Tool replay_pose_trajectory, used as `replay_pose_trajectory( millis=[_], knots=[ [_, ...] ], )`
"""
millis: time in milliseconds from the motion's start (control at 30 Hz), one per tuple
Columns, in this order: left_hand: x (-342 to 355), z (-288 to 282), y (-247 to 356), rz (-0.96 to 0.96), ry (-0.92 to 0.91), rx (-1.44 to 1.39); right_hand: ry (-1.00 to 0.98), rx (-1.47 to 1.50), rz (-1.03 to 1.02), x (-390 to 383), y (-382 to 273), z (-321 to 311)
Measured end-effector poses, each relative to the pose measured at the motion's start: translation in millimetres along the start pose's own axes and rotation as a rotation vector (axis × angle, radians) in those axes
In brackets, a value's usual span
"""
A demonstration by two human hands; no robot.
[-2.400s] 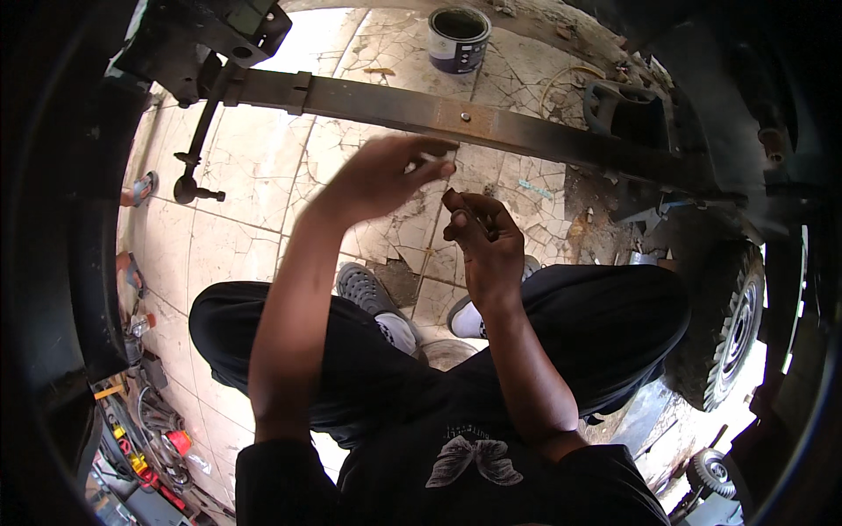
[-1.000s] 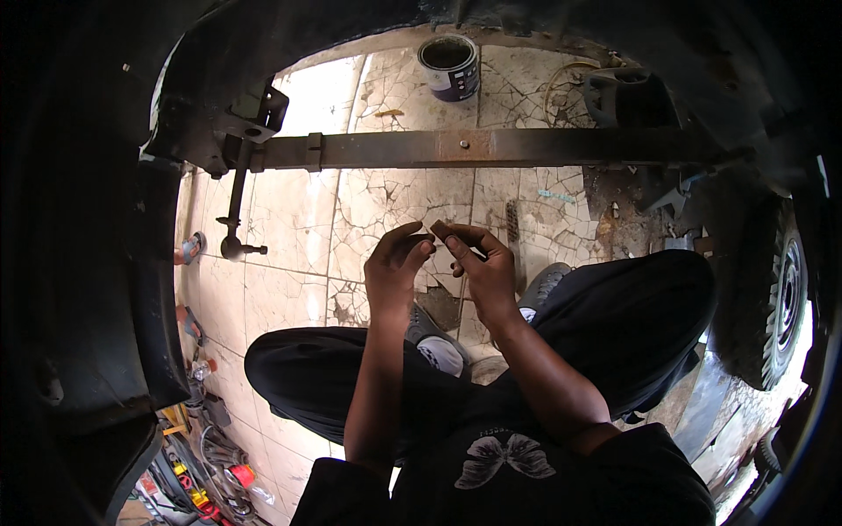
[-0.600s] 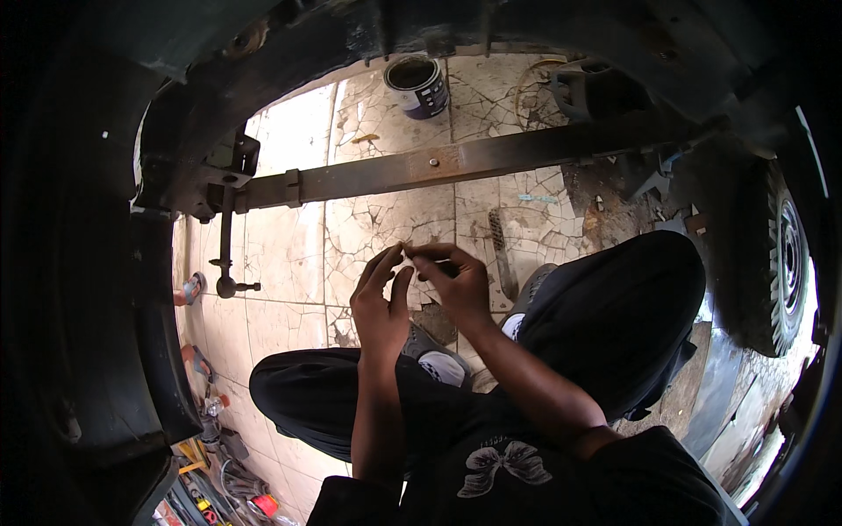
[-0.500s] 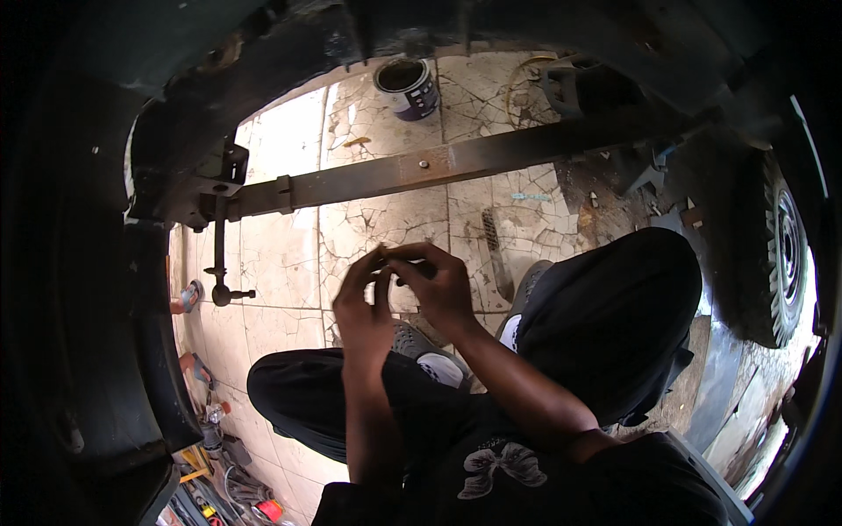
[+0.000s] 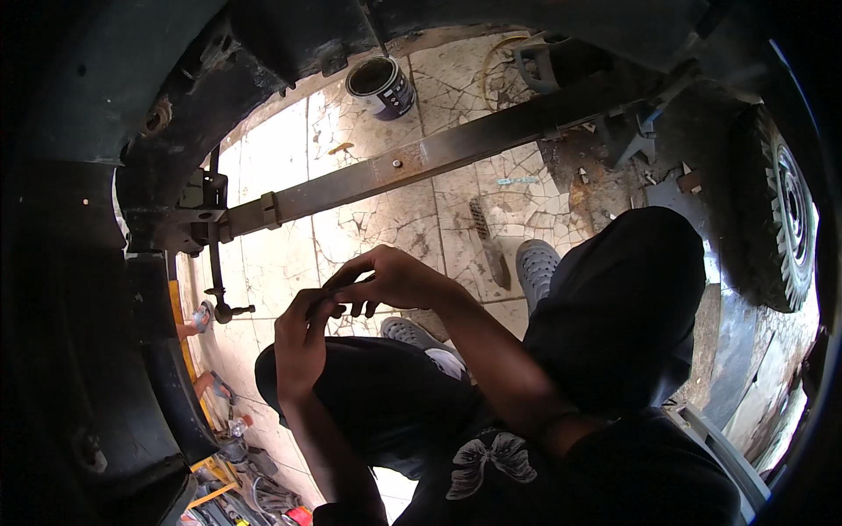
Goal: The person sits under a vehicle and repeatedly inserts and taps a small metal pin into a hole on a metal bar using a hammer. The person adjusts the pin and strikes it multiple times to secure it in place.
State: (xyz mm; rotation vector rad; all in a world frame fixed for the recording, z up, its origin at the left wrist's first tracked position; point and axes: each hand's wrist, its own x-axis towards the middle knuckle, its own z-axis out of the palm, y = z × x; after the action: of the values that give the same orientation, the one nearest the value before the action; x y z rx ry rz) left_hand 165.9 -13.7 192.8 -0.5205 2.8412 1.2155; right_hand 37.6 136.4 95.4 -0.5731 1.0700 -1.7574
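The bare left hand (image 5: 301,346) and bare right hand (image 5: 399,279) are held together at curled fingers (image 5: 353,268); closure and contents cannot be told; light, steady pressure is advised.

The bucket (image 5: 394,103) stood on the floor (image 5: 279,158) beyond the bar (image 5: 342,187), the brush (image 5: 488,242) nearer, between the right hand (image 5: 399,280) and the wheel (image 5: 795,210).
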Motion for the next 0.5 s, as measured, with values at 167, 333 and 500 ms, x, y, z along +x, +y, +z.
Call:
replay_pose_trajectory(
  millis=[167,333,500],
  knots=[
    [24.7,19.8,-2.9,0.001,0.087,-0.087,0.163,0.154,-0.156,4.2,10.2,-10.0],
    [42.9,25.4,-15.1,-0.046,0.064,-0.35,0.222,0.043,-0.323,26.5,20.9,-19.5],
    [37.0,14.4,-30.9,-0.11,0.073,-0.338,0.123,0.096,-0.309,40.7,25.2,-14.7]
  ],
)
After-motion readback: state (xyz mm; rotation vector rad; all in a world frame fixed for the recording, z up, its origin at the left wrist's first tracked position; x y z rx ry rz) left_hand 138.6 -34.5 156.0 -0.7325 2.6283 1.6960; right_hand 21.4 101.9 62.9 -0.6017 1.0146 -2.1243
